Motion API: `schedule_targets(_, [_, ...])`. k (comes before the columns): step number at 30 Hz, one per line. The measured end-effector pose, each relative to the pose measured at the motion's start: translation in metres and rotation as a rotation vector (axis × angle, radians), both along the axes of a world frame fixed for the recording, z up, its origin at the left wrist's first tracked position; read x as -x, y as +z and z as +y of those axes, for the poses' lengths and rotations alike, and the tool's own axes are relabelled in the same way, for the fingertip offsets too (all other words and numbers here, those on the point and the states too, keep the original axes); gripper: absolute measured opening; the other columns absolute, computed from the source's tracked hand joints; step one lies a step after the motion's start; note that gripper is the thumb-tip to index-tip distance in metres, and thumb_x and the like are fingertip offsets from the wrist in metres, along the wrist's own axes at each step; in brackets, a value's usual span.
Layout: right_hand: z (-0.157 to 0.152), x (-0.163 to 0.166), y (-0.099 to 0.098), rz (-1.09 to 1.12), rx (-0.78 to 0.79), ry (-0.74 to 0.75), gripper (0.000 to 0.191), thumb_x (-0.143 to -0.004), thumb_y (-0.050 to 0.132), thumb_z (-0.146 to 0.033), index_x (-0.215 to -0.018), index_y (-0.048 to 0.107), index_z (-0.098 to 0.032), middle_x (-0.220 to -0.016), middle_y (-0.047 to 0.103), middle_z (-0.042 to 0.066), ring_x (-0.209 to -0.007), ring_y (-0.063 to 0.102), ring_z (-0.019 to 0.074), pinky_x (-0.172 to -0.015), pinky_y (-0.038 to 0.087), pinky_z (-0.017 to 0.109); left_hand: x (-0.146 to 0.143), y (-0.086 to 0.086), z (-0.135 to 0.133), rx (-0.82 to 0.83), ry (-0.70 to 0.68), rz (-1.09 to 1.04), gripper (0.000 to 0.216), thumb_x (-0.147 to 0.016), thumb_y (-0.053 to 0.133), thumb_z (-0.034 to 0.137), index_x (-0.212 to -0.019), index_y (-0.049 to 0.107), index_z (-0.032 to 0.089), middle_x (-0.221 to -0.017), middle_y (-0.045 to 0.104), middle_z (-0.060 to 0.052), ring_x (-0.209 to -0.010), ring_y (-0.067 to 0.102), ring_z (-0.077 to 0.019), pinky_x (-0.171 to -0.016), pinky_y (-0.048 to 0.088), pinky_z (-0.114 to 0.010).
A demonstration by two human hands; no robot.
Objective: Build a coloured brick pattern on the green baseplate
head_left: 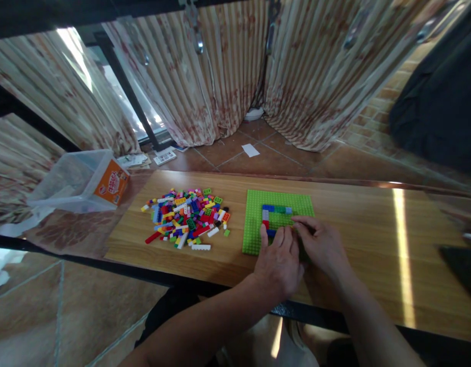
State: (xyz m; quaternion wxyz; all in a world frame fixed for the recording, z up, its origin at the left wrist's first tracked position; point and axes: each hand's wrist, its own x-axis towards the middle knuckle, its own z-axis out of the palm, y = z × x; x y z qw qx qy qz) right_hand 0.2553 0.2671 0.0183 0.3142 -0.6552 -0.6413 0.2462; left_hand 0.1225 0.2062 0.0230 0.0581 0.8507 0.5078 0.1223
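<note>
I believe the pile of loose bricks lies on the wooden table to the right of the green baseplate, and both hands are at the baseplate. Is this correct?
Not quite: the head view shows the pile of loose bricks to the left of the green baseplate, not the right. It does lie on the wooden table, and the left hand and right hand are at the baseplate.

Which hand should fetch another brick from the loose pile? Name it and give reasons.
Probably the left hand: it is the nearer one to the brick pile, which lies left of the green baseplate. The right hand is farther from the pile, on the baseplate's other side.
</note>
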Motion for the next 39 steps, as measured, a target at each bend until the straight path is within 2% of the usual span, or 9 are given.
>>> schedule_targets(14, [0.001, -0.001, 0.001, 0.047, -0.061, -0.037, 0.032, -0.081, 0.052, -0.036, -0.096, 0.076, -0.019, -0.095, 0.077, 0.009, -0.086, 0.07, 0.0239, -0.084, 0.051, 0.038, 0.003, -0.008, -0.007, -0.009, 0.017, -0.07, 0.067, -0.097, 0.039, 0.045, -0.148, 0.034, 0.003, -0.157, 0.032, -0.02, -0.149, 0.02, -0.0332, -0.116, 0.015, -0.069])
schedule_targets(17, [0.002, -0.003, 0.004, 0.06, -0.094, -0.054, 0.032, -0.082, 0.052, -0.036, -0.095, 0.076, -0.019, -0.091, 0.077, 0.008, -0.08, 0.069, 0.0229, -0.08, 0.052, 0.037, 0.007, -0.003, -0.003, -0.042, 0.033, -0.141, 0.066, -0.097, 0.04, 0.047, -0.148, 0.034, 0.006, -0.158, 0.03, -0.019, -0.149, 0.02, -0.0327, -0.116, 0.015, -0.069])
schedule_targets(20, [0.002, -0.004, 0.005, 0.073, -0.111, -0.076, 0.033, -0.081, 0.053, -0.037, -0.096, 0.075, -0.019, -0.085, 0.076, 0.008, -0.074, 0.068, 0.0223, -0.076, 0.051, 0.037, 0.022, 0.008, 0.011, -0.074, 0.119, -0.241, 0.06, -0.096, 0.044, 0.044, -0.146, 0.038, 0.011, -0.155, 0.037, -0.017, -0.146, 0.028, -0.0333, -0.116, 0.02, -0.067])
schedule_targets(24, [0.002, -0.006, 0.006, 0.1, -0.127, -0.105, 0.033, -0.081, 0.054, -0.038, -0.096, 0.076, -0.018, -0.078, 0.074, 0.008, -0.066, 0.066, 0.0211, -0.071, 0.051, 0.036, 0.061, 0.018, 0.042, -0.112, 0.327, -0.445, 0.046, -0.094, 0.049, 0.027, -0.136, 0.048, 0.01, -0.145, 0.049, -0.019, -0.135, 0.045, -0.0295, -0.112, 0.038, -0.051])
schedule_targets(26, [0.001, -0.007, 0.006, 0.106, -0.134, -0.118, 0.033, -0.081, 0.054, -0.039, -0.095, 0.076, -0.018, -0.077, 0.073, 0.007, -0.066, 0.065, 0.0208, -0.071, 0.051, 0.036, 0.08, 0.019, 0.055, -0.05, 0.394, -0.534, 0.04, -0.09, 0.05, 0.017, -0.129, 0.054, 0.008, -0.128, 0.062, -0.018, -0.121, 0.057, -0.0266, -0.105, 0.046, -0.045])
schedule_targets(29, [0.002, -0.006, 0.006, 0.109, -0.136, -0.123, 0.033, -0.081, 0.054, -0.039, -0.096, 0.075, -0.018, -0.076, 0.073, 0.007, -0.065, 0.065, 0.0206, -0.071, 0.051, 0.036, 0.093, 0.017, 0.064, 0.134, 0.415, -0.66, 0.032, -0.088, 0.05, 0.012, -0.118, 0.062, 0.011, -0.105, 0.072, -0.011, -0.092, 0.069, -0.0194, -0.088, 0.055, -0.035])
schedule_targets(32, [0.004, -0.005, 0.006, 0.115, -0.151, -0.118, 0.034, -0.081, 0.054, -0.039, -0.095, 0.075, -0.017, -0.077, 0.074, 0.008, -0.066, 0.065, 0.0207, -0.071, 0.052, 0.036, 0.088, 0.013, 0.061, 0.259, 0.394, -0.657, 0.032, -0.084, 0.055, 0.01, -0.114, 0.064, 0.012, -0.096, 0.074, -0.008, -0.081, 0.069, -0.0168, -0.081, 0.057, -0.031])
schedule_targets(35, [0.006, -0.004, 0.004, 0.131, -0.155, -0.107, 0.034, -0.081, 0.054, -0.04, -0.095, 0.075, -0.017, -0.083, 0.075, 0.009, -0.071, 0.067, 0.0215, -0.074, 0.052, 0.037, 0.08, 0.01, 0.056, 0.254, 0.371, -0.578, 0.039, -0.082, 0.056, 0.009, -0.121, 0.062, 0.013, -0.103, 0.072, -0.009, -0.085, 0.069, -0.0173, -0.084, 0.057, -0.033])
schedule_targets(39, [0.006, -0.004, 0.004, 0.124, -0.134, -0.09, 0.034, -0.082, 0.053, -0.04, -0.096, 0.075, -0.018, -0.086, 0.075, 0.008, -0.073, 0.068, 0.022, -0.076, 0.052, 0.037, 0.079, 0.009, 0.057, 0.192, 0.265, -0.493, 0.057, -0.08, 0.053, 0.004, -0.137, 0.05, 0.012, -0.138, 0.056, -0.015, -0.098, 0.066, -0.0184, -0.094, 0.054, -0.037])
